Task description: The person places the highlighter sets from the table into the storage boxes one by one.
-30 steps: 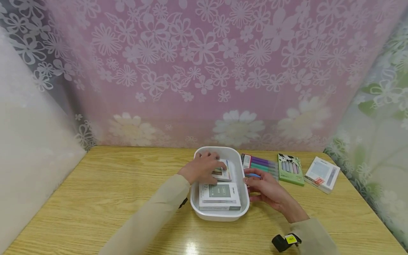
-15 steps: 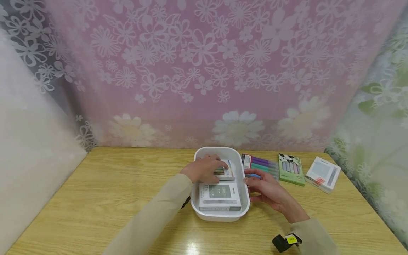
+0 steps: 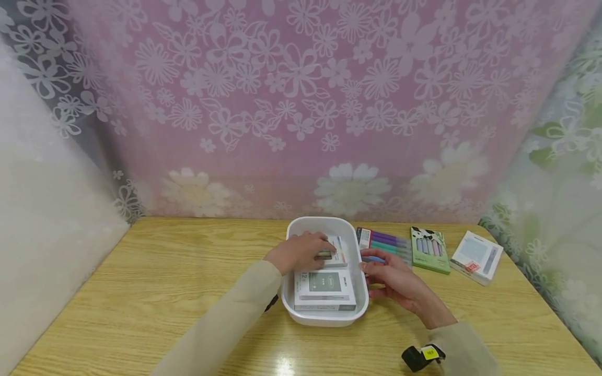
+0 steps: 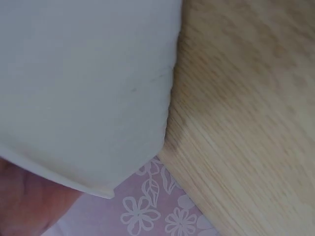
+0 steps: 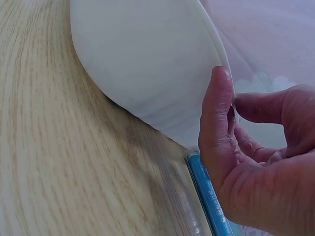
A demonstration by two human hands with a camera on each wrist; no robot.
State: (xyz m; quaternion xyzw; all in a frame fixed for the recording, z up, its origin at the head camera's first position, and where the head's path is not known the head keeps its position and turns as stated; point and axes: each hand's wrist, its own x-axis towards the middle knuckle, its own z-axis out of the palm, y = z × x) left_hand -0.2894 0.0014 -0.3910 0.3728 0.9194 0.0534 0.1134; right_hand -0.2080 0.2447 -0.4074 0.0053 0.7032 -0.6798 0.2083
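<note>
A white plastic basin (image 3: pixel 324 316) stands on the table. My left hand (image 3: pixel 299 251) reaches in over its left rim, fingers bent over a small white box (image 3: pixel 339 250) with a window of coloured sticks; the hand covers the box's left part. Nearer the front of the basin lies a larger white box (image 3: pixel 324 290) marked 12 with a grey-green label. My right hand (image 3: pixel 395 277) pinches the basin's right rim, thumb and fingers on either side of it. In the left wrist view, the outer wall of the basin (image 4: pixel 83 88) hides most of the left hand.
Right of the basin lie a clear pack of coloured pens (image 3: pixel 388 241), a green box of pastel highlighters (image 3: pixel 429 250) and a white box with a red sticker (image 3: pixel 477 256). A blue pen (image 5: pixel 209 196) shows under the right hand. A floral curtain (image 3: pixel 301 130) borders the table's back.
The small box has shifted slightly right in the basin, and the fingers of my left hand have drawn closer together over it. My right hand keeps its hold on the rim.
</note>
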